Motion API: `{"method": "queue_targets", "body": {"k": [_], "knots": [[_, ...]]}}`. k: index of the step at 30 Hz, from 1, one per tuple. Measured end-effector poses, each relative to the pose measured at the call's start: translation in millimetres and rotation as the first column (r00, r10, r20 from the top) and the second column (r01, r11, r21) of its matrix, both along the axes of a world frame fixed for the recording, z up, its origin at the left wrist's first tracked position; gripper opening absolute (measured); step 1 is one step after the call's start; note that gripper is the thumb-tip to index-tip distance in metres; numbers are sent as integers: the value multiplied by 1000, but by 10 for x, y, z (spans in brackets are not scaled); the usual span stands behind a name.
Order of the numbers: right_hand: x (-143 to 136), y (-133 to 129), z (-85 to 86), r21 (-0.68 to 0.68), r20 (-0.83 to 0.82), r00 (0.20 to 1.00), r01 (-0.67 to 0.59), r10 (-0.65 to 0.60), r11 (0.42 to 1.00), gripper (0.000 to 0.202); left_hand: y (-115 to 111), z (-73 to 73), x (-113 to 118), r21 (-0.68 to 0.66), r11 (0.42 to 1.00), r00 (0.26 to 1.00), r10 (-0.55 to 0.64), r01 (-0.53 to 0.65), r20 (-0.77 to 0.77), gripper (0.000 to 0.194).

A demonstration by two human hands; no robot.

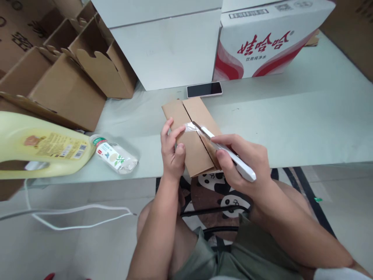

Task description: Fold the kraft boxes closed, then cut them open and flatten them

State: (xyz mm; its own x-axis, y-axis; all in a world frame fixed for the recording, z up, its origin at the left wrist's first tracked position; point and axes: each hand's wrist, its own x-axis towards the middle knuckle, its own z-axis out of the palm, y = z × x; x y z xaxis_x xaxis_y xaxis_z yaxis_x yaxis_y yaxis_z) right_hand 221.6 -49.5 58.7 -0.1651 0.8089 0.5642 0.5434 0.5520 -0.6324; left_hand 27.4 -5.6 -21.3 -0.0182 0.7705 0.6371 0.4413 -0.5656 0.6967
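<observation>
A small cardboard box (192,136) is seen lying flat at the near edge of the pale surface (305,116), its centre seam crossed by a strip of clear tape (190,127). The box is pinned down by the left hand (172,149), fingers spread on its flap. A white utility knife (224,149) is gripped in the right hand (247,163), its blade laid against the tape at the seam.

phone (204,89), yellow jug (37,146), small bottle (115,156), printed carton (271,39)
</observation>
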Motion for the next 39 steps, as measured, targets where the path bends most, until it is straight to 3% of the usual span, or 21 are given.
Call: {"method": "queue_targets", "body": {"k": [7, 14, 19, 21, 24, 26, 29, 31, 33, 36, 39], "knots": [[-71, 43, -42, 15, -23, 999, 25, -24, 1000, 14, -4, -13, -7, -34, 999, 999, 38, -39, -28, 52], [72, -103, -81, 77, -233, 970, 87, -67, 993, 21, 1, -34, -51, -24, 998, 997, 61, -62, -45, 55], [281, -13, -156, 186, -459, 877, 251, -142, 950, 18, 30, -66, -110, -37, 999, 999, 39, -39, -9, 54], [364, 157, -266, 154, -347, 911, 288, -221, 945, 14, 49, -70, -147, -37, 999, 1000, 14, -13, 21, 51], [487, 422, -507, -85, 60, 939, 344, -340, 935, 33, 74, -61, -233, -74, 997, 997, -3, 9, 79, 49], [559, 540, -671, -227, 273, 899, 405, -341, 886, 49, 88, -49, -307, -142, 990, 990, -6, 26, 142, 50], [635, 607, -847, -368, 448, 839, 489, -310, 791, 65, 108, -37, -404, -243, 967, 949, 3, 78, 315, 49], [668, 608, -910, -430, 498, 823, 506, -271, 748, 71, 125, -37, -428, -318, 943, 897, 57, 95, 437, 47], [691, 602, -945, -439, 515, 819, 505, -253, 743, 70, 141, -38, -413, -427, 901, 834, 176, 78, 523, 47], [717, 604, -977, -362, 512, 814, 495, -276, 790, 53, 153, -28, -354, -574, 818, 745, 357, 42, 563, 48], [730, 614, -990, -368, 372, 915, 297, -153, 881, 33, 141, 2, -320, -567, 815, 695, 342, 115, 632, 43]]}}
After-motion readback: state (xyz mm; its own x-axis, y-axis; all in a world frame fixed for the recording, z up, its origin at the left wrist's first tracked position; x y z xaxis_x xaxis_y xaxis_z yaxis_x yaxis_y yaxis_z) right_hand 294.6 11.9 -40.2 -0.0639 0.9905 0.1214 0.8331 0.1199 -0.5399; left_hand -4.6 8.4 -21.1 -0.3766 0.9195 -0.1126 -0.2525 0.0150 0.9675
